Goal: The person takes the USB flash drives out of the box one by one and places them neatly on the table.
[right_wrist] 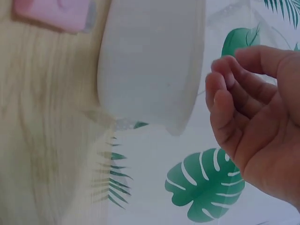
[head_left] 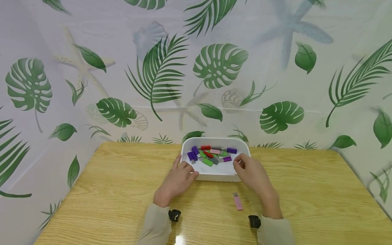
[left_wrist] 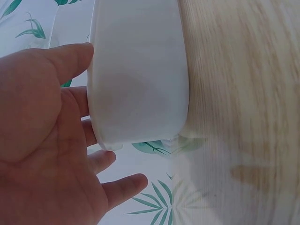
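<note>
A white tray [head_left: 215, 177] near the wall holds several USB flash drives in purple, red, green, grey and pink. My left hand [head_left: 179, 180] rests at its near left corner. In the left wrist view the left thumb touches the rim and some fingers pass behind it, partly hidden by the wall of the tray. Over the right end of the tray hovers my right hand [head_left: 252, 173]. Its fingers are loosely bent, and nothing shows between them in the right wrist view. A purple flash drive [head_left: 226, 159] lies inside the tray, left of the right fingertips.
One pink flash drive [head_left: 238, 202] lies on the wooden table [head_left: 122, 190] in front of the tray, left of the right forearm. Behind the table hangs a white cloth [head_left: 171, 126] with a leaf print. Black straps circle both wrists.
</note>
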A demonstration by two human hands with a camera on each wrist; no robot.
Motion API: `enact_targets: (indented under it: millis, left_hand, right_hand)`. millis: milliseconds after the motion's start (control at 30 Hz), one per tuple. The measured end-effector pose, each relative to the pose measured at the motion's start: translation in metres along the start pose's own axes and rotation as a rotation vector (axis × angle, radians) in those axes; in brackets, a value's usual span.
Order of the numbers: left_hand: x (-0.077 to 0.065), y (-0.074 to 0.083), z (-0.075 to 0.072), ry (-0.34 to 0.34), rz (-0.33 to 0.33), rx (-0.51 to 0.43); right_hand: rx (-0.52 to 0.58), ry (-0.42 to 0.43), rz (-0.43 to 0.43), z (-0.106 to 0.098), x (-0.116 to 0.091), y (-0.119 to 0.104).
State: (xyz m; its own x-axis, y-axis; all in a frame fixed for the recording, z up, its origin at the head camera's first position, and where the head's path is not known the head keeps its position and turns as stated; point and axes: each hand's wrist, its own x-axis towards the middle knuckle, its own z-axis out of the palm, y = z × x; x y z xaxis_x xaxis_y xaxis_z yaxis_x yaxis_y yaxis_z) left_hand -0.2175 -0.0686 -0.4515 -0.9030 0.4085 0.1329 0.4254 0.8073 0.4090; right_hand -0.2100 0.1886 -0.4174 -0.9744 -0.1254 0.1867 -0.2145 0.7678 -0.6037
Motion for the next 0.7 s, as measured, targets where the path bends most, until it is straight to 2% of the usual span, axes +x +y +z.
enact_targets:
  millis: [133,267,400,533,700]
  left_hand:
    - [0.000,0.001,0.000,-0.001,-0.005,0.004]
    - [0.000,0.001,0.000,-0.013,-0.010,-0.002]
    - [-0.001,0.000,0.000,-0.006,-0.012,-0.003]
    - [0.000,-0.002,0.000,0.003,-0.013,0.008]
    - [0.001,-0.002,0.001,-0.006,0.009,0.011]
  right_hand:
    - [-0.035,0.072,-0.055,0.007,0.006,-0.002]
    - [-0.059,0.071,-0.074,0.017,0.013,-0.001]
    - [-0.077,0.012,-0.046,0.025,0.022,0.000]
    - [-0.099,-0.095,-0.007,0.030,0.029,0.000]
    - [-0.207,-0.200,0.045,0.036,0.031,0.001]
